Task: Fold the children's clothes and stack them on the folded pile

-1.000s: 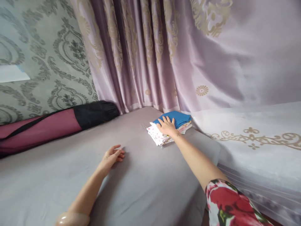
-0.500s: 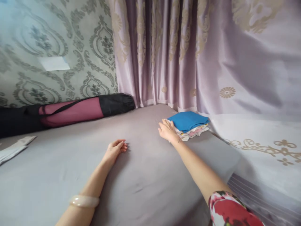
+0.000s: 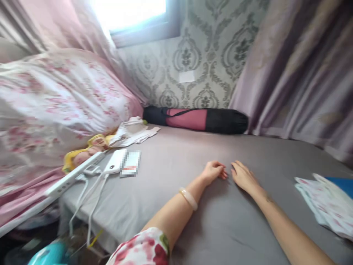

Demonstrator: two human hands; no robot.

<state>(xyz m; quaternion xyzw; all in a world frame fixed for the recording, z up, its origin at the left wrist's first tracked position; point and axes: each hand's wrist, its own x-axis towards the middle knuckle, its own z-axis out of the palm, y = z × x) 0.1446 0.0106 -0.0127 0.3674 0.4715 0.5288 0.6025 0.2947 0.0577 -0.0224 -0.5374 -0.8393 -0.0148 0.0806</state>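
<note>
My left hand (image 3: 216, 171), with a pale bangle on the wrist, is over the middle of the grey-covered bed (image 3: 176, 154). Its fingers are loosely curled and a little apart, with nothing visible in them. Just to its right is my right hand (image 3: 244, 177), palm down and low over the sheet, fingers spread and holding nothing. A small gap separates the two hands. At the right edge lies a stack of folded, patterned light cloths (image 3: 328, 208), with a blue cloth (image 3: 342, 187) partly cut off by the frame.
Crumpled white clothes (image 3: 132, 133) and a yellow garment (image 3: 79, 156) lie at the left. A power strip (image 3: 74, 175), a white device (image 3: 116, 162) with cables and a blurred-out flat object (image 3: 131, 163) are nearer. A long black-and-pink bag (image 3: 187, 119) lies along the wall.
The view has swung left, bringing the window, power strip and clothes into sight. My right hand has left the cloth stack and is now beside my left hand.
</note>
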